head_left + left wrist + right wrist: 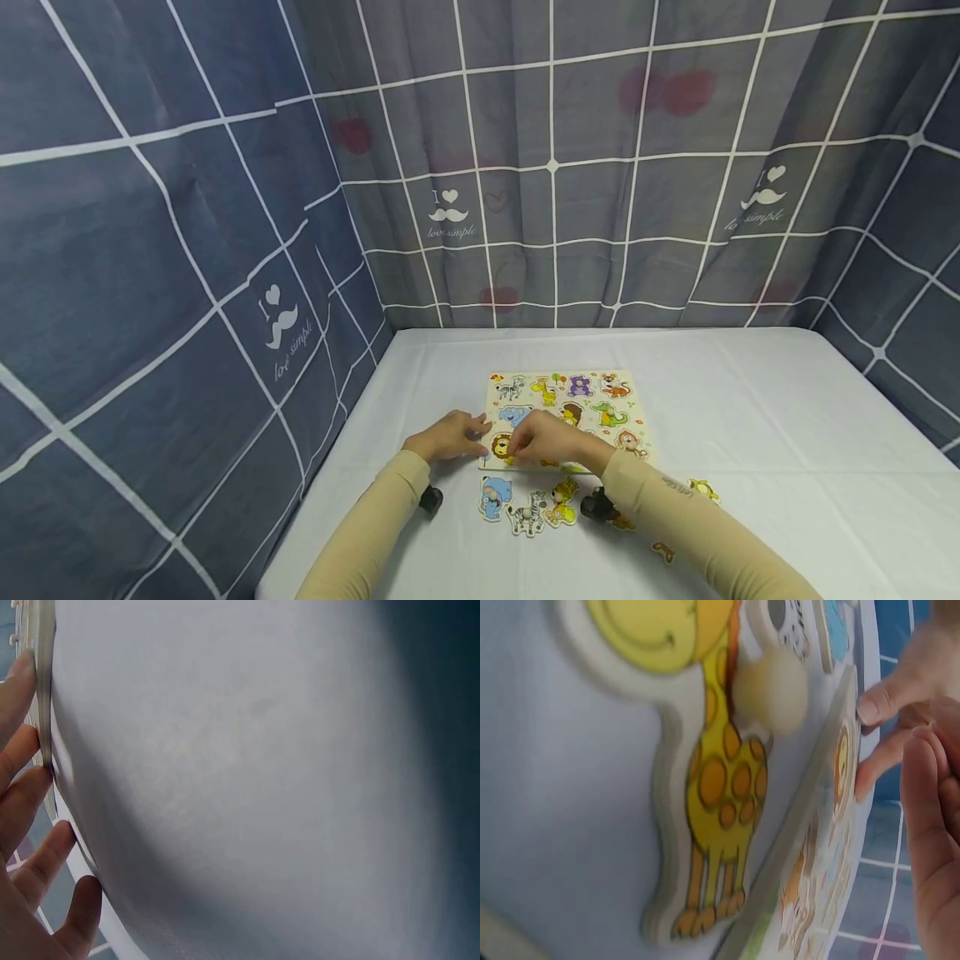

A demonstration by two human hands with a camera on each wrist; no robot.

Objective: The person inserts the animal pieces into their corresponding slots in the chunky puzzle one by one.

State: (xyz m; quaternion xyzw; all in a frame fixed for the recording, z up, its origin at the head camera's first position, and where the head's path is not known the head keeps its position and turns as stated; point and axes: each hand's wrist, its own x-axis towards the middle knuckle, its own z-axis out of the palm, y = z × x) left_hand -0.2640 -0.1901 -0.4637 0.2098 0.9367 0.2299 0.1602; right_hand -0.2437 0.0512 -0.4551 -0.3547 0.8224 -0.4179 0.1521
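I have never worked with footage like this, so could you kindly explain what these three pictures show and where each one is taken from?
No machine here: a person works with bare hands. The wide picture comes from a head camera; the other two from cameras on each wrist. On the white table lies an animal puzzle board. The left hand rests straight fingers against the board's edge. The right hand is over the lion piece; its grip is unclear. Loose pieces lie nearer: an elephant, a zebra and a giraffe.

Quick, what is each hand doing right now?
Left hand: open, straight fingers resting against the edge of the wooden animal puzzle board.
Right hand: over the board's lion piece; grip cannot be told.
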